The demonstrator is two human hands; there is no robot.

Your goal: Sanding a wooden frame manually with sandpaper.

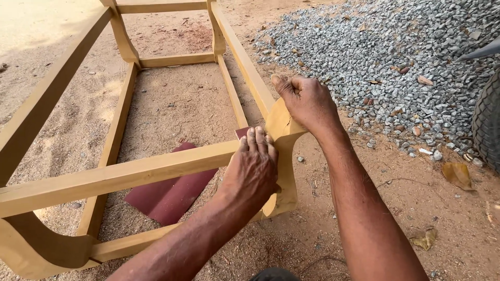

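Pressing a thin, floppy sandpaper scrap (242, 132) flat-fingered with left hand (253, 169) beside the stiff wooden frame's (130, 174) corner leg, right hand (307, 101) clenched over its top.

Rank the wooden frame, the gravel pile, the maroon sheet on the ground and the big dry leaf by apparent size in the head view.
1. wooden frame
2. gravel pile, though lying farther off
3. maroon sheet
4. dry leaf
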